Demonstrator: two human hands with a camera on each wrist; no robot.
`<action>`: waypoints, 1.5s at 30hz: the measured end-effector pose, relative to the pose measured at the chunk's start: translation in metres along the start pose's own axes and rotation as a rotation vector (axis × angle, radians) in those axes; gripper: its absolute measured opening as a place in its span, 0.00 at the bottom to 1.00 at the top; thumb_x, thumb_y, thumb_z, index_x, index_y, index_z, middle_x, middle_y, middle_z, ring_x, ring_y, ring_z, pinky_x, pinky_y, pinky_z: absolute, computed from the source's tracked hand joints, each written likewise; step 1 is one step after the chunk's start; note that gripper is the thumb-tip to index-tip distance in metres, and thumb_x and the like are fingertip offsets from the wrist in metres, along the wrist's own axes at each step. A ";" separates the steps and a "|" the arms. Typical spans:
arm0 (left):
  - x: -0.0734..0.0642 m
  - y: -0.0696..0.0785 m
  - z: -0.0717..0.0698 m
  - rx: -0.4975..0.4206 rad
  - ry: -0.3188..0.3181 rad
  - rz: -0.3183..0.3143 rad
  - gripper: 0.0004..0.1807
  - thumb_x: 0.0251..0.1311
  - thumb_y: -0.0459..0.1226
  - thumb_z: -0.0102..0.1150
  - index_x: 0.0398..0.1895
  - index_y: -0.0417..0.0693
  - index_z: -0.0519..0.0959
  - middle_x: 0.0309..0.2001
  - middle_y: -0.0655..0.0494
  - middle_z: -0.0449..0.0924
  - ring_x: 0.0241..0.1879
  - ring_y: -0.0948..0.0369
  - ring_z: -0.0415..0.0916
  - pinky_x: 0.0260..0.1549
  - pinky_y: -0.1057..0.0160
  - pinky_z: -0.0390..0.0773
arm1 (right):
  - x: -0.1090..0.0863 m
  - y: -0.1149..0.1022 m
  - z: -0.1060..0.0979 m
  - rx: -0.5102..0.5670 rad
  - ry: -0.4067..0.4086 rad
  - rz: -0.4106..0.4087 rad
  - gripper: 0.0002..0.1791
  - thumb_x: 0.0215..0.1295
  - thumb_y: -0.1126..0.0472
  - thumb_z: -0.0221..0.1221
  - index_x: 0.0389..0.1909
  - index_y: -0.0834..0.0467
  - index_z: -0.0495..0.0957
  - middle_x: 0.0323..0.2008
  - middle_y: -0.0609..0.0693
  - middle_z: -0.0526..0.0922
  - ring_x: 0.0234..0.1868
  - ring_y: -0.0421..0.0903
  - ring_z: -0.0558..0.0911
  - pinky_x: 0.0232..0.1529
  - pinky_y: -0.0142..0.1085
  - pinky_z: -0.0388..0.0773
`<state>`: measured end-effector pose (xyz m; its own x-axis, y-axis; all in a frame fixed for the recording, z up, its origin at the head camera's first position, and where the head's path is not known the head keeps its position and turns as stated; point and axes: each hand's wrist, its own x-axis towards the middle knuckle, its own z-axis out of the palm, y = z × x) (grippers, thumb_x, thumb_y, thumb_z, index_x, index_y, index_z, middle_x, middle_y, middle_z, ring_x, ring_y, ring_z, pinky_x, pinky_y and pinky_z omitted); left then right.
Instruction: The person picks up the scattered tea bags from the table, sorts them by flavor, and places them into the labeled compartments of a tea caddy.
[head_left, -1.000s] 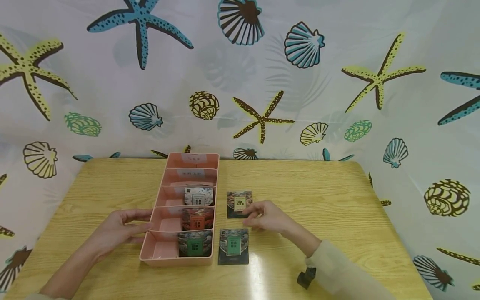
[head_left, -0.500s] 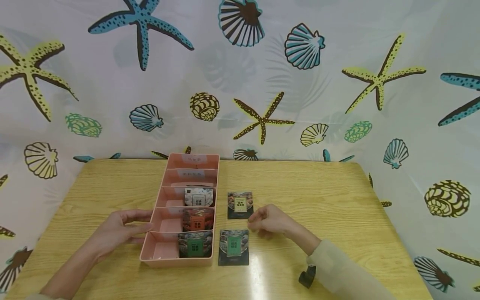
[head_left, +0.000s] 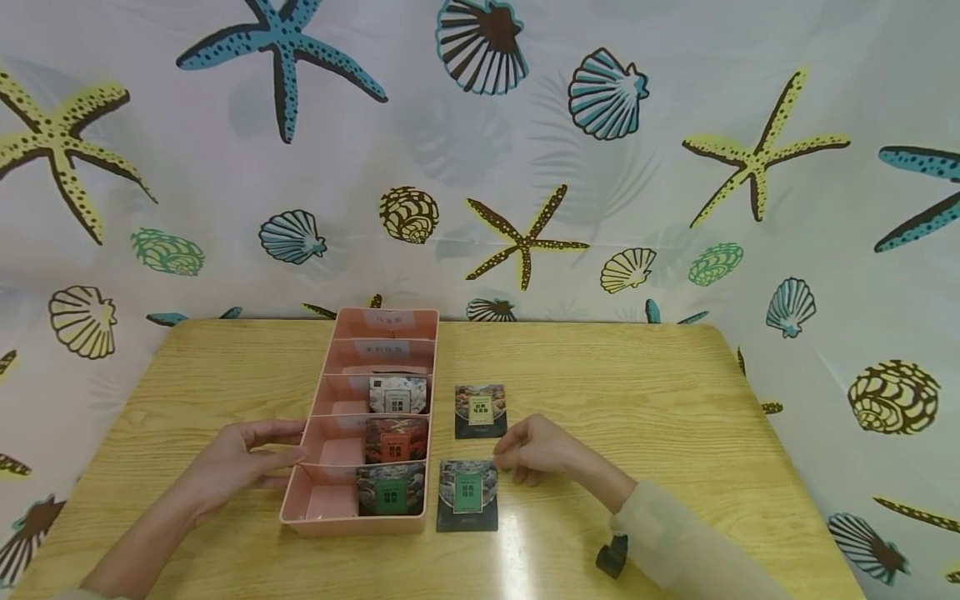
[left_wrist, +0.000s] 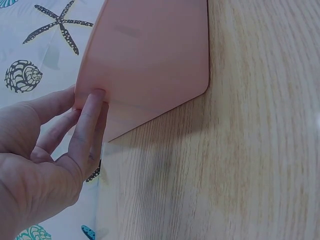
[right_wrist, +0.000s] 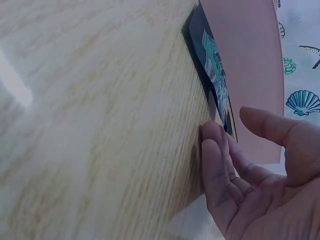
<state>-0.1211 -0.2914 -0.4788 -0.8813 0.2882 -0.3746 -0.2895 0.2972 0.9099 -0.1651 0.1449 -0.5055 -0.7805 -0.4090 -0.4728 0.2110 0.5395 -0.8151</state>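
A pink divided box [head_left: 318, 504] stands left of the middle in the head view. My left hand [head_left: 228, 462] touches its left outer wall, fingertips against the pink plastic [left_wrist: 150, 65] in the left wrist view. Right of the box lies a green-labelled tea sachet [head_left: 467, 496], flat on the table. My right hand [head_left: 536, 450] is at that sachet's upper right corner; in the right wrist view its fingertips meet the end of the sachet [right_wrist: 212, 65], while the thumb stands apart. A yellow-labelled tea sachet [head_left: 481, 410] lies just beyond.
Inside the box, front compartments hold a green sachet [head_left: 390, 490], a red sachet [head_left: 396, 440] and a white sachet [head_left: 397, 395]. The rear ones carry white paper labels [head_left: 382, 347]. Around the wooden table [head_left: 622, 383] hangs a shell-patterned cloth [head_left: 480, 158].
My right hand has moved from beside the yellow-labelled tea sachet toward me, down to the green-labelled one's corner. My left hand and the box have stayed put.
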 end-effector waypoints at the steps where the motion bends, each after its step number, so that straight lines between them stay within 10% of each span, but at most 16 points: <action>1: 0.000 0.000 0.000 -0.003 -0.001 -0.002 0.37 0.76 0.38 0.61 0.77 0.23 0.60 0.77 0.24 0.58 0.50 0.68 0.87 0.52 0.57 0.92 | 0.000 0.000 0.000 -0.003 0.002 0.002 0.12 0.68 0.61 0.70 0.47 0.63 0.88 0.30 0.56 0.91 0.22 0.40 0.84 0.25 0.34 0.88; 19: -0.001 0.001 -0.001 -0.016 -0.007 -0.008 0.38 0.77 0.38 0.61 0.78 0.22 0.59 0.78 0.23 0.57 0.50 0.68 0.87 0.52 0.56 0.92 | 0.003 -0.004 0.007 -0.112 0.028 -0.030 0.05 0.64 0.62 0.73 0.36 0.60 0.90 0.28 0.53 0.91 0.21 0.40 0.83 0.23 0.34 0.85; 32: -0.001 0.001 0.001 -0.002 0.001 -0.002 0.37 0.76 0.38 0.61 0.77 0.23 0.60 0.78 0.23 0.56 0.50 0.69 0.87 0.51 0.57 0.92 | 0.001 -0.001 0.000 0.116 -0.019 -0.118 0.06 0.70 0.65 0.66 0.42 0.64 0.86 0.35 0.55 0.92 0.32 0.43 0.89 0.36 0.34 0.89; 45: -0.001 0.002 0.001 -0.017 0.001 -0.013 0.38 0.76 0.38 0.62 0.77 0.22 0.59 0.77 0.23 0.58 0.50 0.68 0.87 0.51 0.56 0.92 | -0.029 -0.047 -0.022 0.158 0.053 -0.212 0.08 0.74 0.62 0.64 0.47 0.62 0.85 0.33 0.49 0.88 0.33 0.43 0.88 0.37 0.39 0.90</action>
<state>-0.1199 -0.2901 -0.4767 -0.8776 0.2838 -0.3864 -0.3074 0.2855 0.9078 -0.1655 0.1473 -0.4459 -0.8459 -0.4593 -0.2710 0.1255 0.3225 -0.9382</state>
